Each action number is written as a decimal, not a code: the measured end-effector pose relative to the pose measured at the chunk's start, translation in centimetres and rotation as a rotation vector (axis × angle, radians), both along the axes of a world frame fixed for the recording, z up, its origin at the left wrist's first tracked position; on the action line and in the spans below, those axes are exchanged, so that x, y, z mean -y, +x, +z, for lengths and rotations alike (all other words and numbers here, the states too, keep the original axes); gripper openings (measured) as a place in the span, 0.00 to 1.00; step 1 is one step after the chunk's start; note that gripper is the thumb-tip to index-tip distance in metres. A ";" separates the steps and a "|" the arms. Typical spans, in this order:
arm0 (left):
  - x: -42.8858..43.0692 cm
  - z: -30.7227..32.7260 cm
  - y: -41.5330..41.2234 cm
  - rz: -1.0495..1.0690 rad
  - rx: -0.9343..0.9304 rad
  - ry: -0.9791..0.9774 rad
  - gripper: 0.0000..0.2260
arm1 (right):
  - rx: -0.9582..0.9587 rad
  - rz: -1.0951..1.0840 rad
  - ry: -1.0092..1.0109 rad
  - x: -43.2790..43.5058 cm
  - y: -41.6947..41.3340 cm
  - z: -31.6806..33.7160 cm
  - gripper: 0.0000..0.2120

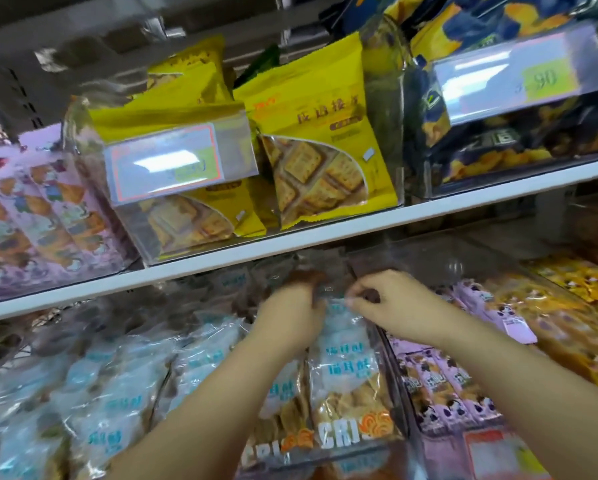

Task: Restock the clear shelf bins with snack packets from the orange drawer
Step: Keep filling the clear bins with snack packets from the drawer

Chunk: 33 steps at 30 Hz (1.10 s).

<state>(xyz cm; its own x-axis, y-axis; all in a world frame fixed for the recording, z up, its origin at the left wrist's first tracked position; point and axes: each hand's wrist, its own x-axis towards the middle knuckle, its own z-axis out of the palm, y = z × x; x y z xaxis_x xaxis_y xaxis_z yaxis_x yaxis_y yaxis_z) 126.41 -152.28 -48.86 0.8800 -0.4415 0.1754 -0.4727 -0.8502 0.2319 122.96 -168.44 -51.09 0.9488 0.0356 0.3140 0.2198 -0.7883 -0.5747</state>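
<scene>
Two bare hands reach into a clear bin (396, 382) on the lower shelf, where blue-and-clear crisp packets stand in rows. The right hand (391, 303) pinches the top edge of the front crisp packet (342, 362) between thumb and curled fingers (354, 301). The left hand (290, 317) lies against the same packet's upper left edge; its fingers are blurred, so their grip cannot be told. The packet stands upright in the bin, just beside purple packets (446, 386) in the next compartment on the right, with orange packets (567, 306) beyond. Above the white shelf (290, 244), yellow biscuit packets (318, 133) fill another bin behind a price label (166, 161), between lilac packets (31, 209) and dark blue packets (498, 150).
</scene>
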 end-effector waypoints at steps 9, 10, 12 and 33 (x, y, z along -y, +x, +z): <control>0.4 1.7 1.9 0.042 -0.111 0.002 0.15 | 0.071 -0.071 0.256 -0.8 2.3 -1.2 0.16; 0.6 1.9 2.2 0.047 -0.135 0.007 0.15 | 0.078 -0.075 0.246 -0.9 2.5 -1.3 0.16; 0.8 2.0 2.9 0.057 -0.152 -0.002 0.15 | 0.097 -0.083 0.226 -1.0 2.7 -1.4 0.15; -0.6 1.5 3.1 -0.101 -0.226 0.129 0.16 | -0.005 -0.038 -0.125 -1.0 2.0 -0.2 0.11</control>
<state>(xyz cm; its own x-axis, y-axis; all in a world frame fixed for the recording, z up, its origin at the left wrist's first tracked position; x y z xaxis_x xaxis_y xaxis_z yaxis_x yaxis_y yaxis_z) 129.53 -151.66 -47.33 0.8409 -0.5347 -0.0836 -0.5049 -0.8307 0.2344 124.96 -167.41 -51.30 0.9516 0.0386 0.3049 0.1862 -0.8617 -0.4720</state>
